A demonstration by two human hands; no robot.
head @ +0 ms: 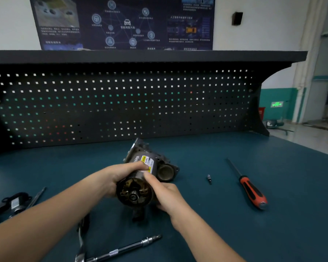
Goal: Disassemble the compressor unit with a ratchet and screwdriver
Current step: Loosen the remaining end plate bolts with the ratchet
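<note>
We hold the compressor unit [140, 178] at the middle of the bench [235, 233], our left hand [119, 176] and right hand [165, 195] curled round its cylindrical body. The screwdriver [248, 186] lies well apart to the right, and the ratchet [121, 250] lies near us.

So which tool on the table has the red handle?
The screwdriver on the right, its handle red and black. The long bar at the front is plain metal.

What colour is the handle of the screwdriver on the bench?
The screwdriver handle is red-orange with black; the head view shows it.
</note>
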